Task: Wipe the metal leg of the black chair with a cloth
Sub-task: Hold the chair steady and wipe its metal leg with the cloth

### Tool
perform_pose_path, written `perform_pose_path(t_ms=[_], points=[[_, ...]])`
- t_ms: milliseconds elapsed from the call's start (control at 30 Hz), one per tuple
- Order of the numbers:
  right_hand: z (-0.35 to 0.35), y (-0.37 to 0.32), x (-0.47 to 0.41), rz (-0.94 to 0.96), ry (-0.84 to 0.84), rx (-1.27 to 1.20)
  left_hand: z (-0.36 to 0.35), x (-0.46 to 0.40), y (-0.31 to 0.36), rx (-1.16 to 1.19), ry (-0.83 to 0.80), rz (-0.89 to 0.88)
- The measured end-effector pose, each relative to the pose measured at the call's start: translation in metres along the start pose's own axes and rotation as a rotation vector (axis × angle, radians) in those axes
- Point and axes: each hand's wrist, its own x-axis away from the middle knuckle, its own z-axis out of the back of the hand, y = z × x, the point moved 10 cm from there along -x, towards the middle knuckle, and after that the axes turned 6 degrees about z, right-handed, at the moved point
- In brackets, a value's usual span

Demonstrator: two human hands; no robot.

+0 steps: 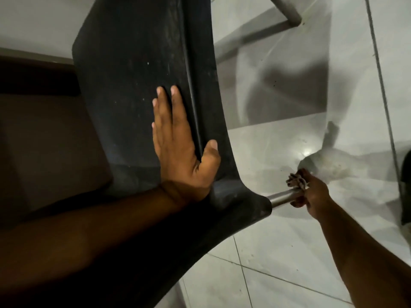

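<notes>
The black chair (138, 70) fills the centre and left of the view, seen from above. My left hand (180, 141) lies flat on its seat edge, fingers straight and thumb over the rim. A short stretch of the metal leg (281, 197) sticks out from the chair's lower corner. My right hand (311, 194) is closed around that leg with a small crumpled cloth (297, 180) bunched between fingers and metal. The rest of the leg is hidden behind my hand.
Pale glossy floor tiles (278, 263) spread to the right and below. Another metal leg (287, 8) reaches the floor at the top. A dark brown surface (44, 130) lies left of the chair. A dark object (405, 187) sits at the right edge.
</notes>
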Motion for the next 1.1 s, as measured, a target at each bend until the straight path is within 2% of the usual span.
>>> perform_pose_path(t_ms=[133, 233, 400, 567, 633, 700, 767, 867, 967, 1033, 1067, 1100], points=[[0.019, 0.004, -0.035, -0.007, 0.046, 0.043, -0.003, 0.000, -0.002, 0.017, 0.014, -0.032], [0.015, 0.009, -0.054, -0.054, -0.002, 0.089, -0.003, -0.005, -0.001, 0.011, 0.023, -0.063], [0.025, 0.005, -0.070, -0.145, 0.056, 0.489, -0.004, -0.003, -0.002, 0.014, 0.020, -0.066], [0.021, -0.004, -0.082, -0.170, 0.022, 0.861, -0.006, -0.006, -0.001, 0.026, 0.027, -0.088], [0.007, -0.009, -0.087, -0.124, -0.043, 0.982, -0.006, -0.006, 0.000, 0.031, 0.032, -0.102], [-0.010, -0.010, -0.086, -0.091, -0.132, 0.998, -0.006, -0.006, 0.000, 0.028, 0.036, -0.105], [-0.027, -0.011, -0.076, -0.075, -0.226, 0.949, -0.006, -0.006, -0.001, 0.031, 0.031, -0.096], [-0.035, -0.017, -0.055, -0.080, -0.218, 0.908, -0.006, -0.005, -0.003, 0.029, 0.018, -0.060], [-0.040, -0.023, -0.027, -0.055, -0.290, 0.417, -0.004, -0.003, -0.006, 0.022, 0.012, -0.029], [-0.018, -0.030, -0.012, 0.012, -0.197, 0.037, -0.004, -0.002, -0.006, 0.011, 0.009, -0.025], [0.001, -0.035, -0.008, 0.074, -0.109, -0.044, -0.003, -0.002, -0.005, 0.010, 0.007, -0.026], [0.020, -0.039, -0.004, 0.122, -0.006, -0.023, -0.003, -0.001, -0.005, 0.007, 0.006, -0.027]])
